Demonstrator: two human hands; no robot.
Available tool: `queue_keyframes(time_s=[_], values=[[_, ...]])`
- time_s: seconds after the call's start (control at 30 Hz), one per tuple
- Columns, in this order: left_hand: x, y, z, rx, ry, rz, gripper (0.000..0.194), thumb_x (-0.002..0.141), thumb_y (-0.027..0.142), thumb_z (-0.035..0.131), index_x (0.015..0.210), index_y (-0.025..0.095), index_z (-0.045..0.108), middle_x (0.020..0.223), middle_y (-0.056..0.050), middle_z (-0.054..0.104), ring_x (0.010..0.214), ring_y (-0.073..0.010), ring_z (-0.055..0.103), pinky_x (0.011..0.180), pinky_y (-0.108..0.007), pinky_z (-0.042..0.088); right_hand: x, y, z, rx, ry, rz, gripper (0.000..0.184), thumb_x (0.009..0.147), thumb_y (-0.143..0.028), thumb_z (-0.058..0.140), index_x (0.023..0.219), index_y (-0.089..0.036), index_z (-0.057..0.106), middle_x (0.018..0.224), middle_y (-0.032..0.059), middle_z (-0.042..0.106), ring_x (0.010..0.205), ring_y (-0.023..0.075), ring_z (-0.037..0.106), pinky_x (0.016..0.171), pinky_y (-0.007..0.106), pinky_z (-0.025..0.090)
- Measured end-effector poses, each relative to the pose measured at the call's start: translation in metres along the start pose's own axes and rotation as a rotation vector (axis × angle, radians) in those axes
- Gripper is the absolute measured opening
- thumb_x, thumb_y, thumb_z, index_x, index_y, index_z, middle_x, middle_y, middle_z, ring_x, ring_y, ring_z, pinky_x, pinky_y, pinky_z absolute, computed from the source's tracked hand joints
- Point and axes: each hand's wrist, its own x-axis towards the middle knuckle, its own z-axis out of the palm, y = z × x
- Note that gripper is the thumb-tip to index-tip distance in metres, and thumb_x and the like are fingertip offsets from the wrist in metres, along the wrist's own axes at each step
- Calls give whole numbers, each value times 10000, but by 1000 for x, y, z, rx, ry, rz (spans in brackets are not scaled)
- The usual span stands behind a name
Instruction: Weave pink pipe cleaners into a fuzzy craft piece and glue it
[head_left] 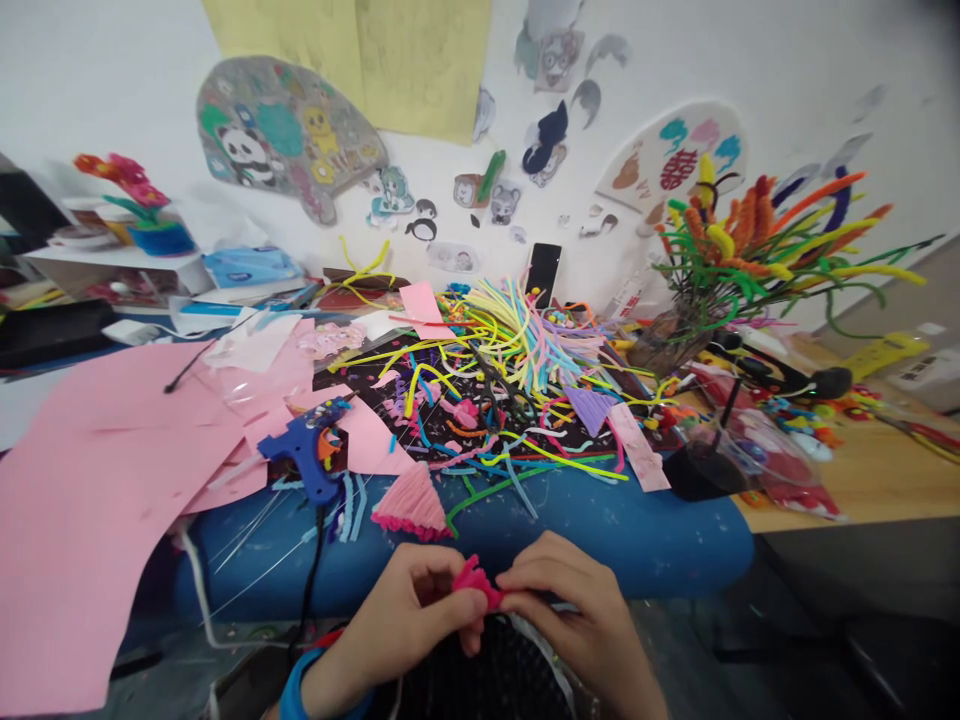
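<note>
Between my two hands is a small bent piece of hot-pink pipe cleaner [475, 580], held just in front of the table edge. My left hand [424, 605], with a blue band at the wrist, pinches its left side between thumb and fingers. The fingertips of my right hand [574, 605] close on its right end. Just beyond my hands, a pink pipe-cleaner wedge [411, 502] with a darker pink fringe lies on the blue table cover. A blue hot glue gun [309, 455] rests to its left, its black cord hanging over the edge.
Pink sheets [112, 450] cover the left side and hang over the front. Loose pipe cleaners [525, 330] pile up mid-table on a dark mat. To the right stand a black cup [705, 470] and a jar of colourful pipe cleaners [667, 340]. A phone [544, 272] leans on the wall.
</note>
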Motion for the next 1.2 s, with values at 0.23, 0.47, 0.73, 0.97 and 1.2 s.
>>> queue_keyframes(time_s=[0.23, 0.47, 0.73, 0.97, 1.2], values=[[3, -6, -3, -31, 9, -7, 367, 769, 478, 738, 649, 143, 648, 587, -33, 689, 537, -127, 620, 585, -227, 467, 1, 1, 3, -66, 43, -20, 133, 944, -242, 620, 833, -186, 666, 704, 12, 689, 659, 128, 628, 620, 234, 494], [7, 4, -8, 78, -136, -45, 395, 722, 493, 760, 606, 130, 660, 663, -40, 636, 618, -141, 573, 622, -251, 422, 0, 4, 1, -39, -70, -22, 134, 959, -258, 596, 859, -189, 652, 757, 18, 664, 721, 137, 607, 671, 251, 473], [11, -1, -8, 127, -55, 52, 279, 756, 371, 745, 629, 131, 688, 651, -7, 562, 609, -113, 490, 593, -234, 368, 0, 8, -5, -82, -101, -72, 31, 934, -203, 635, 907, -191, 644, 782, 7, 675, 731, 132, 595, 682, 257, 455], [12, -1, -5, 42, -126, -108, 192, 717, 324, 759, 702, 138, 714, 633, -25, 652, 552, -121, 553, 564, -235, 439, 9, 11, -13, -68, -212, -151, 88, 938, -244, 627, 886, -184, 664, 748, 2, 702, 699, 126, 609, 665, 259, 457], [12, -5, -7, 99, -97, 3, 221, 759, 328, 749, 658, 131, 741, 628, -34, 661, 593, -121, 573, 602, -226, 430, 13, 15, -9, -68, -162, -94, 142, 919, -328, 649, 870, -197, 667, 724, -8, 717, 664, 127, 633, 644, 263, 476]])
